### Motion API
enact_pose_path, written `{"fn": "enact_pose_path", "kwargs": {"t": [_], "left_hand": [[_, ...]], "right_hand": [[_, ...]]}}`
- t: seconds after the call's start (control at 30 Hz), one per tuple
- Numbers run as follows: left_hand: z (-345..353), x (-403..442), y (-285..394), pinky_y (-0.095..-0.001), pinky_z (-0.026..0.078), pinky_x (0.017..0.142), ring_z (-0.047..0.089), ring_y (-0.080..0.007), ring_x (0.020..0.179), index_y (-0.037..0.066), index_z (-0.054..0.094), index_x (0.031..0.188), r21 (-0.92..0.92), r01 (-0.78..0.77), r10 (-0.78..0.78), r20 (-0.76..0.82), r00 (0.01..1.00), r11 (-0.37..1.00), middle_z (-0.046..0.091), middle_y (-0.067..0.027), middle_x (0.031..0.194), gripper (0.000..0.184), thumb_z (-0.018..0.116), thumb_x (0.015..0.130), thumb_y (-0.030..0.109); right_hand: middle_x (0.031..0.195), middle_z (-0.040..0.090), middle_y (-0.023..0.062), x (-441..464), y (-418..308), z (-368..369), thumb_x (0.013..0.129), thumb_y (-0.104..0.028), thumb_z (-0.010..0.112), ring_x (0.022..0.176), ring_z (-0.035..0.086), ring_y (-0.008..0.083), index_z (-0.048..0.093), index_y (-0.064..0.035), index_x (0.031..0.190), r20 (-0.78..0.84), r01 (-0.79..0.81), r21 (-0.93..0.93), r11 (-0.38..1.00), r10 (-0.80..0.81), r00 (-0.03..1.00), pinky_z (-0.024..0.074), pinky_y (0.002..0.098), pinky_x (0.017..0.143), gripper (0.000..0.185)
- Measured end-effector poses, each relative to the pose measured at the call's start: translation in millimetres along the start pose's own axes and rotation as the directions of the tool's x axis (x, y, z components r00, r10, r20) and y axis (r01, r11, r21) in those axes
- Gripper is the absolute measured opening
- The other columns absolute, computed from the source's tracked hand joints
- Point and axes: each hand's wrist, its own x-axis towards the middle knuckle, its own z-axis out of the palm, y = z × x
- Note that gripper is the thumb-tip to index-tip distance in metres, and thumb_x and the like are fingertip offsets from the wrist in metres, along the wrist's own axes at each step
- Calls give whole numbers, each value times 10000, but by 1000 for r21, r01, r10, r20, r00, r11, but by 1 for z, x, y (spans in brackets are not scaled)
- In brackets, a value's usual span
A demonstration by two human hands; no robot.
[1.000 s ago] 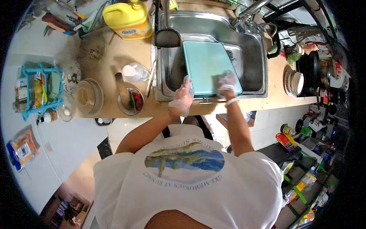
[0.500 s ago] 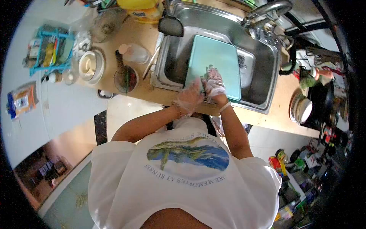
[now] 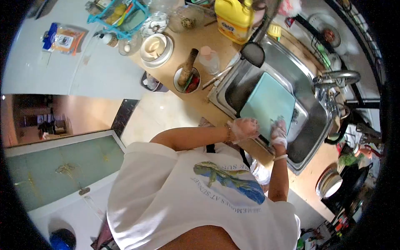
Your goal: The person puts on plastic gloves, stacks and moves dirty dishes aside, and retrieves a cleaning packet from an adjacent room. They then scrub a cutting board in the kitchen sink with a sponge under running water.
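A light teal cutting board [image 3: 268, 100] lies across the metal sink [image 3: 310, 143], tilted in view. My left hand [image 3: 246, 128], in a clear plastic glove, is at the board's near left corner with its fingers curled; what it holds, if anything, is hidden. Against the board's near right part rests my right hand [image 3: 279, 130], also gloved, its fingers pointing up the board. A black ladle [image 3: 253, 54] hangs over the sink's left rim.
Left of the sink are a clear bottle [image 3: 209, 60], a bowl with a pestle [image 3: 187, 77], stacked bowls [image 3: 153, 48] and a yellow jug [image 3: 234, 20]. The faucet [image 3: 337, 78] rises at the sink's far right. More bowls [image 3: 330, 183] stand at right.
The view has turned, so the sink and counter now slant down to the right. My hands, close together half a second ago, are farther apart, the right one nearer the board's right edge.
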Motion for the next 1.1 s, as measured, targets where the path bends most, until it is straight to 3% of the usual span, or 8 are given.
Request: {"fn": "enact_pose_path", "kwargs": {"t": [0.2, 0.33, 0.47, 0.53, 0.6, 0.83, 0.93, 1.1], "left_hand": [[-201, -28, 19, -315, 448, 738, 556, -178, 794, 50, 578, 963, -635, 426, -629, -123, 768, 645, 608, -54, 897, 245, 526, 843, 257], [-262, -62, -122, -386, 433, 763, 479, -262, 1033, 127, 526, 1087, 268, 412, -256, -469, 845, 871, 495, -57, 1140, 329, 506, 759, 128], [-324, -22, -262, -429, 418, 840, 456, -310, 1077, 84, 500, 1116, 546, 419, -110, -509, 854, 726, 461, -106, 1214, 329, 499, 794, 153], [-344, 7, -304, -430, 434, 825, 506, -326, 1021, 71, 488, 1130, 444, 476, -171, -570, 804, 759, 503, -147, 1152, 331, 490, 815, 172], [-360, 43, -342, -423, 437, 830, 535, -330, 981, 63, 474, 1155, 349, 570, -366, -501, 785, 744, 540, -185, 1073, 363, 496, 813, 183], [-339, 109, -474, -433, 448, 793, 581, -350, 892, 45, 573, 1001, -14, 644, -563, -502, 657, 765, 593, -221, 940, 278, 440, 863, 247], [-338, 94, -477, -431, 436, 774, 563, -352, 896, 41, 558, 1021, -61, 603, -455, -718, 527, 795, 579, -239, 927, 269, 421, 870, 217], [-342, 21, -466, -421, 394, 833, 493, -353, 1011, 64, 527, 1115, 155, 675, -496, -565, 659, 721, 503, -226, 1090, 301, 418, 850, 156]], "right_hand": [[1361, 353, 111, -11, 58, 0, 830, -142, 376, 1275, 297, 226, 335, -91, 1321, 215, -76, -587, 806, 245, 945, 187, 379, 1071, 495], [1363, 332, 131, -19, 59, 44, 858, -135, 356, 1249, 330, 254, 330, -31, 1307, -182, -195, -482, 854, 120, 976, 248, 319, 1047, 462], [1297, 405, 145, 2, -39, 18, 884, -135, 383, 1189, 398, 235, 362, 13, 1265, -122, -405, 679, 613, 637, 761, 333, 302, 998, 409], [1224, 480, 171, -17, -16, 51, 920, -207, 402, 1118, 476, 230, 417, 70, 1215, -150, 88, 989, 122, 813, 563, 394, 298, 941, 405], [1215, 490, 180, -33, -42, 50, 914, -178, 408, 1115, 477, 266, 461, 41, 1190, -422, -499, 478, 723, 688, 591, 390, 318, 938, 356], [1220, 492, 172, -76, -163, 27, 893, -251, 452, 1097, 485, 319, 519, -14, 1162, -438, -750, 364, 552, 812, 385, 377, 364, 929, 364], [1214, 493, 124, -128, -160, 47, 754, -200, 621, 1119, 474, 259, 440, -67, 1212, -531, -788, -400, 467, 583, 615, 397, 339, 938, 511], [1165, 529, 139, -106, -183, 47, 856, -147, 483, 1064, 510, 284, 495, -31, 1151, -647, -805, 147, 575, 671, 362, 419, 342, 894, 318]]}}
